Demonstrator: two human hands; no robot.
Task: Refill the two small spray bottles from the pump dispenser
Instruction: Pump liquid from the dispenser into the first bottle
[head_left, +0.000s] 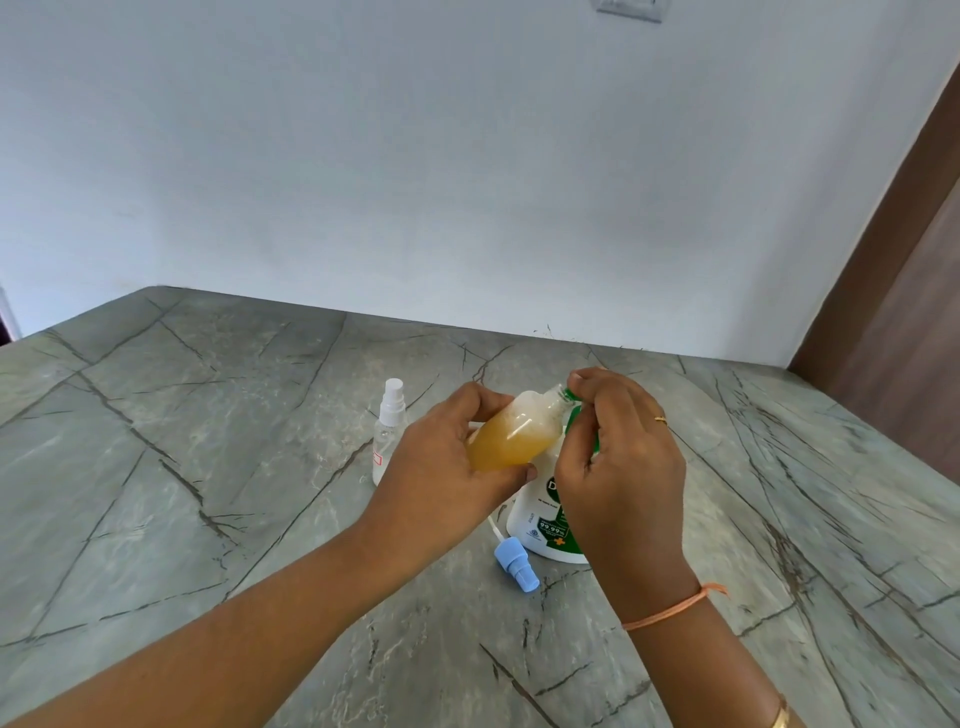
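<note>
My left hand (441, 467) grips a small clear spray bottle (514, 436) with no cap, tilted, its neck up to the right. It holds orange-yellow liquid with foam above it. My right hand (618, 467) rests on the green pump head (576, 415) of the white pump dispenser (540, 525), with the green nozzle at the tilted bottle's open mouth. The dispenser stands on the table, mostly hidden behind my right hand. A blue spray cap (516, 564) with its white dip tube lies on the table in front of the dispenser. A second small clear spray bottle (388, 431) with a white cap stands upright to the left.
The grey marble-patterned table (208, 467) runs back to a white wall (415, 156). A brown wooden door frame (904, 260) rises at the right.
</note>
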